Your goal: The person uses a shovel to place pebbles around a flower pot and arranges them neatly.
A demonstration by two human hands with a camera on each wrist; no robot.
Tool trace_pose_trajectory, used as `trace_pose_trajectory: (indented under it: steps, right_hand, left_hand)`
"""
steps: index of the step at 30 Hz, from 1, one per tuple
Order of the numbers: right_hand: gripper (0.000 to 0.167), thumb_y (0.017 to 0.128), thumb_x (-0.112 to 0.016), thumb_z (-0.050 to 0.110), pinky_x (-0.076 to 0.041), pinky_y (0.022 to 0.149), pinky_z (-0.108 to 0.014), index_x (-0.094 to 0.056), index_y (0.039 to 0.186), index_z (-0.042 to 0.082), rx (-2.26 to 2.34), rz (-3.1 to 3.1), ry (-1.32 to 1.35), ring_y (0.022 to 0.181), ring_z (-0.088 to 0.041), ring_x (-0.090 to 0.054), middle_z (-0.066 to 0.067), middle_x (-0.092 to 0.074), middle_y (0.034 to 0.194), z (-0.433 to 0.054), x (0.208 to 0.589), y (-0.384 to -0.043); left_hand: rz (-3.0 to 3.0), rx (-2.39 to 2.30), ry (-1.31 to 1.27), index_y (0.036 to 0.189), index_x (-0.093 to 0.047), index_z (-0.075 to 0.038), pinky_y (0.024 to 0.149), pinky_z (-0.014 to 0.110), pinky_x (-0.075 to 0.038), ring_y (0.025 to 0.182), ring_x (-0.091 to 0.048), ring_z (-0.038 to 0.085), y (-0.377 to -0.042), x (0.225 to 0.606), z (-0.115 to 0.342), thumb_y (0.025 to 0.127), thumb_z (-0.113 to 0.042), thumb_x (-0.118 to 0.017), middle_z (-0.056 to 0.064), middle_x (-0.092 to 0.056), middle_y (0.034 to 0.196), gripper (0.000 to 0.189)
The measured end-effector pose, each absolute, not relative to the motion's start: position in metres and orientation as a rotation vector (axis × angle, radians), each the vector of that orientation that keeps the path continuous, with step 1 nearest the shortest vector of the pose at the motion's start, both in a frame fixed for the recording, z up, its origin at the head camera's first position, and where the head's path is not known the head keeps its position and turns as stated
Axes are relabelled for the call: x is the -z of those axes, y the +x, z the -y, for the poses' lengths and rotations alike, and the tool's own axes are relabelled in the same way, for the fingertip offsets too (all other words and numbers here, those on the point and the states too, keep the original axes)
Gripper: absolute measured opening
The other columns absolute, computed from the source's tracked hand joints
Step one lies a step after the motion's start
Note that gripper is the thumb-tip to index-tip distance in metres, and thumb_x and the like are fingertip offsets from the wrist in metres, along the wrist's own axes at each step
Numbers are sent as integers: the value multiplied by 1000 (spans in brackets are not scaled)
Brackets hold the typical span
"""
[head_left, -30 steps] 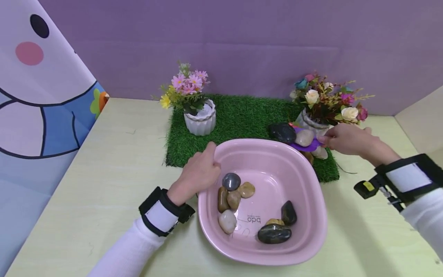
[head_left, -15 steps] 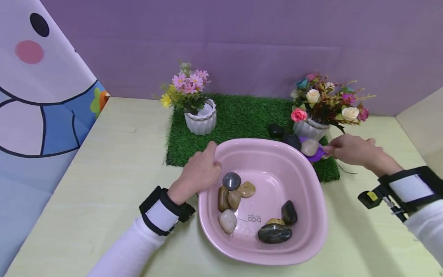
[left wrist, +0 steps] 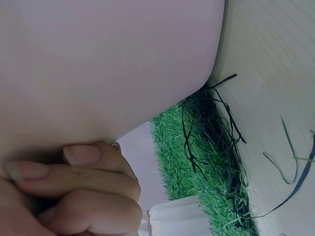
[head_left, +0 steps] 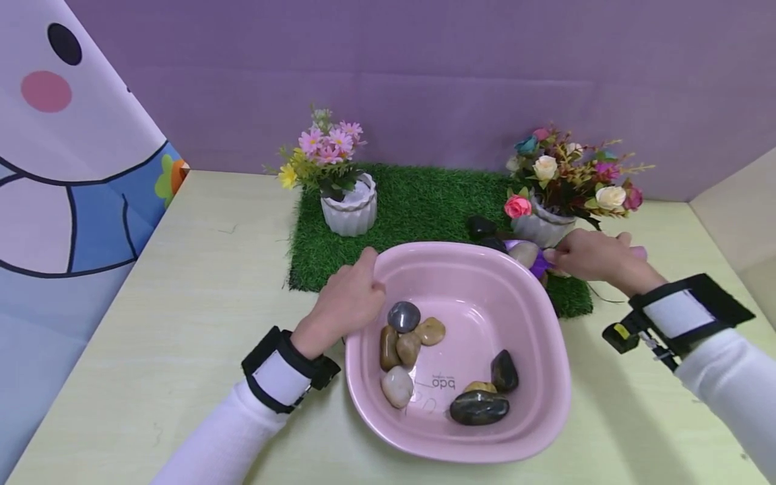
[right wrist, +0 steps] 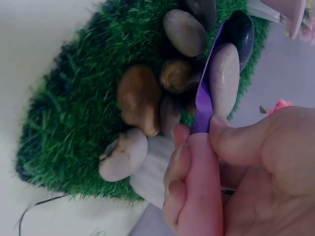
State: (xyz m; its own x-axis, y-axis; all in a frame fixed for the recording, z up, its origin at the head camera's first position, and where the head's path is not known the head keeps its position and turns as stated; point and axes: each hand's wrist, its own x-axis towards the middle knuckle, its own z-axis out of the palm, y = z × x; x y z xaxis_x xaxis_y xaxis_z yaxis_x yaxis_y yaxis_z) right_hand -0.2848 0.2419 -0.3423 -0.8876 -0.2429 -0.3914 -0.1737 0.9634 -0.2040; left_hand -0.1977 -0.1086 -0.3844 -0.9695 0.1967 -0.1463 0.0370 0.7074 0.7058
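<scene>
My left hand (head_left: 350, 296) grips the left rim of a pink plastic basin (head_left: 461, 289); its curled fingers (left wrist: 106, 184) press under the rim in the left wrist view. Several smooth stones lie in the basin, among them a white one (head_left: 397, 386) and a dark striped one (head_left: 479, 408). Just beyond the basin's far right corner, my right hand (head_left: 597, 256) holds a small trowel (right wrist: 199, 177) with a pink handle and purple blade. A pale stone (right wrist: 225, 78) and a black stone (right wrist: 240, 37) rest on the blade, the thumb right at the pale stone's end.
More stones, brown (right wrist: 139, 96) and white (right wrist: 124, 155), lie on the artificial grass mat (head_left: 436, 202) below the trowel. Two potted flower arrangements stand there: pink and yellow flowers in a white pot (head_left: 349, 214) at left, mixed roses in a pot (head_left: 543, 225) close behind the trowel.
My right hand and the loaded trowel shift right and toward me, then back left toward the basin's corner. A pink rose beside the right pot comes into sight. The left hand stays on the rim.
</scene>
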Motion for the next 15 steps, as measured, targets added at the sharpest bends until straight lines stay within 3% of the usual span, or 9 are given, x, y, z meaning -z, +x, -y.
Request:
trace_pose_trajectory:
  steps: [3,9,15]
  right_hand:
    - [38,105,-53,28,-25,84,-64,-60,72,10,223,-2695,-304,74,-29,-51,-3,-48,66,-234,343,-287]
    - [37,106,-53,29,-25,87,-66,-65,78,8,229,-2692,-319,83,-33,-55,-6,-55,74,-221,345,-288]
    - [39,105,-54,26,-13,102,-81,-67,74,7,270,-2687,-313,103,-47,-59,-10,-64,80,-212,349,-291]
  left_hand:
    - [-2697,-1116,186,128,-47,1,46,35,-54,58,-65,25,-197,384,109,96,-6,-47,21,-61,88,32]
    - [-2684,-1130,186,127,-46,1,45,35,-54,56,-65,25,-197,384,109,96,-6,-47,19,-60,85,32]
    - [-2689,-1127,183,125,-47,1,45,35,-54,57,-65,25,-198,384,109,96,-6,-48,20,-61,87,30]
